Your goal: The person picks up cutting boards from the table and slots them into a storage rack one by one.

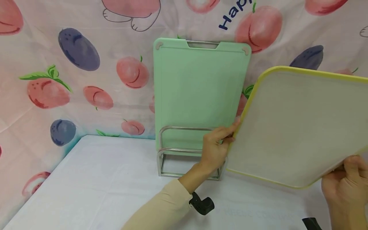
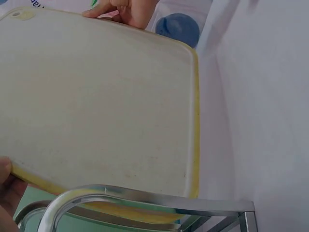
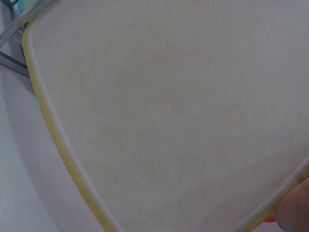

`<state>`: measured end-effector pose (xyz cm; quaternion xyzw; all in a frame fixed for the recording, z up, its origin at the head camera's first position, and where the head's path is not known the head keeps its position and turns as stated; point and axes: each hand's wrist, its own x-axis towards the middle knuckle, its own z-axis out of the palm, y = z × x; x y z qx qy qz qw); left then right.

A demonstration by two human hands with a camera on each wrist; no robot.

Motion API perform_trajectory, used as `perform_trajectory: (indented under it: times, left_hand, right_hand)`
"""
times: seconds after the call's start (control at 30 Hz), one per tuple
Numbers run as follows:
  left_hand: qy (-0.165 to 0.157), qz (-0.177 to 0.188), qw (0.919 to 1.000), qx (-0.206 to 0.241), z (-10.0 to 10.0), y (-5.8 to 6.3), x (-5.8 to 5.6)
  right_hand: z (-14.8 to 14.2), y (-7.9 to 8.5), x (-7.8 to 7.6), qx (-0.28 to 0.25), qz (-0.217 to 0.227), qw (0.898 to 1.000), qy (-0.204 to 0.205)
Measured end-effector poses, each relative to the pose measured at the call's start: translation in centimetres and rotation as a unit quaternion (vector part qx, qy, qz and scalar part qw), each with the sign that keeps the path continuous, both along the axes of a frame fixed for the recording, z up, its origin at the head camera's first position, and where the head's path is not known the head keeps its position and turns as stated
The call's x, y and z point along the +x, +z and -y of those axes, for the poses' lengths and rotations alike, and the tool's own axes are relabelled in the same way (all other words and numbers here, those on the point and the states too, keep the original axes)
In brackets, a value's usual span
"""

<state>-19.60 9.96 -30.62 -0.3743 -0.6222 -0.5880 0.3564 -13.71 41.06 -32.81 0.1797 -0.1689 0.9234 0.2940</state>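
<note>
Both hands hold a white cutting board (image 1: 302,124) with a yellow rim, tilted in the air right of a metal rack (image 1: 178,149). My left hand (image 1: 215,145) grips its left edge in front of the rack. Lower down, my right hand (image 1: 346,182) grips the edge at the right, with the thumb on the near face. In the left wrist view, a curved rack bar (image 2: 145,193) crosses in front of the board's lower edge. A green cutting board (image 1: 201,86) stands upright in the rack. The white board's far right part lies outside the head view.
A white cloth (image 1: 100,179) covers the table. Behind it hangs a curtain (image 1: 109,41) printed with fruit. A black wrist strap mount (image 1: 202,204) sits at the left wrist, and another black piece (image 1: 311,223) shows by the right.
</note>
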Motion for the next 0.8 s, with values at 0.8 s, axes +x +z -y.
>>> perform_trajectory:
  times: [0.8]
  left_hand:
    - [0.018, -0.021, 0.9995, 0.017, 1.3, -0.1, -0.8]
  right_hand:
    - [4.1, 1.5, -0.9, -0.027, 0.054, 0.969, -0.242]
